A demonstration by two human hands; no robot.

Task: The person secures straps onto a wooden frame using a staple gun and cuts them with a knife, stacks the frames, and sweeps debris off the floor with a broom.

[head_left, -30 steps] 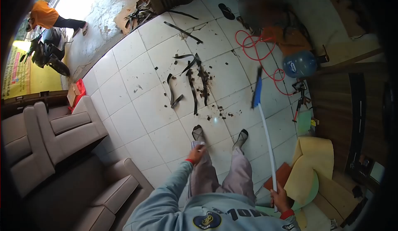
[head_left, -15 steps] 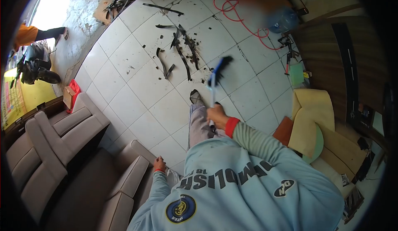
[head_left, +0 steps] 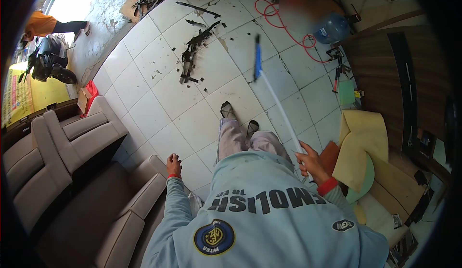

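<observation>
My right hand (head_left: 312,163) is closed around the lower end of the white handle of a broom (head_left: 281,109). The handle slants up and left to a blue head with dark bristles, out over the tiles right of the black scraps. A heap of black strips (head_left: 191,51) and small black bits lies on the floor ahead of my feet. My left hand (head_left: 174,165) hangs beside the sofa arm with nothing in it, its fingers loosely bent and apart.
Beige sofa seats (head_left: 101,119) stand at the left. A red hose (head_left: 284,26) and a blue water jug (head_left: 332,30) lie at the upper right. Yellow foam (head_left: 361,138) is piled at the right. A person in orange (head_left: 41,25) is near a motorbike (head_left: 50,61) outside.
My right hand has drawn back to the right with the broom, whose head swung right. The black strips have been gathered further left into a closer heap. My left hand has risen slightly.
</observation>
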